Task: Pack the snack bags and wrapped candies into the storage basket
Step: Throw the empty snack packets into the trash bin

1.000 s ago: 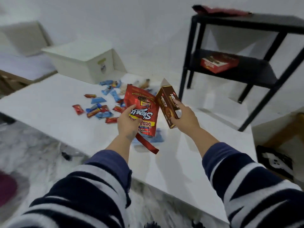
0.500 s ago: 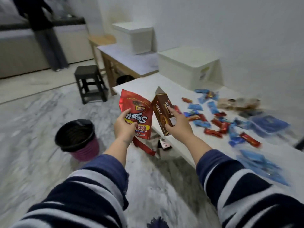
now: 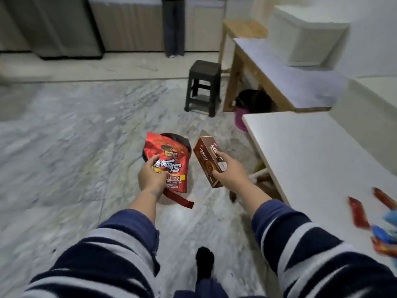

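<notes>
Swung away from worktop point(image 3: 311, 160) since a moment ago, hands gripping red snack bag point(image 3: 166, 164) left and brown box point(image 3: 209, 161) right, over dark basket point(image 3: 184, 143) at twelve o'clock, probably about to drop.

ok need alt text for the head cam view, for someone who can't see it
A person in striped sleeves holds a red snack bag in the left hand and a brown carton in the right hand, above a dark bin on a marble floor. A white table with wrapped candies stands at right.
</notes>
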The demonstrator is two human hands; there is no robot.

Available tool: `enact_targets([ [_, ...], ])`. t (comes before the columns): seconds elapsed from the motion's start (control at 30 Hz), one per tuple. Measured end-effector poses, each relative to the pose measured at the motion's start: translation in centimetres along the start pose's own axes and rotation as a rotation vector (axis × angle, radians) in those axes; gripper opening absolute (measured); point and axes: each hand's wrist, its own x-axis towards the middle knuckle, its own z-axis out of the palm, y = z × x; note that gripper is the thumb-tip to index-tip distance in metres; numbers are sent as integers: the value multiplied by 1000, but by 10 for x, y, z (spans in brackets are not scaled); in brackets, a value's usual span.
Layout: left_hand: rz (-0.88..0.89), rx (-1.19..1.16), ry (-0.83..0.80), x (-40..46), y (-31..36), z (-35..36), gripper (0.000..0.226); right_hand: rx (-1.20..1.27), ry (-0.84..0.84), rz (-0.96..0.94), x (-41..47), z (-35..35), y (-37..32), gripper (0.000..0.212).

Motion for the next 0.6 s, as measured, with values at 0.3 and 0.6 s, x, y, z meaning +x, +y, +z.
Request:
enact_targets([
  [0.3, -192, 1, 154, 140, -18, 25, 59, -54, -236, 27, 166, 52, -30, 65],
  [0.6, -262, 60, 104, 324, -87, 99, 55, -63, -304, 134, 330, 177, -1, 62],
])
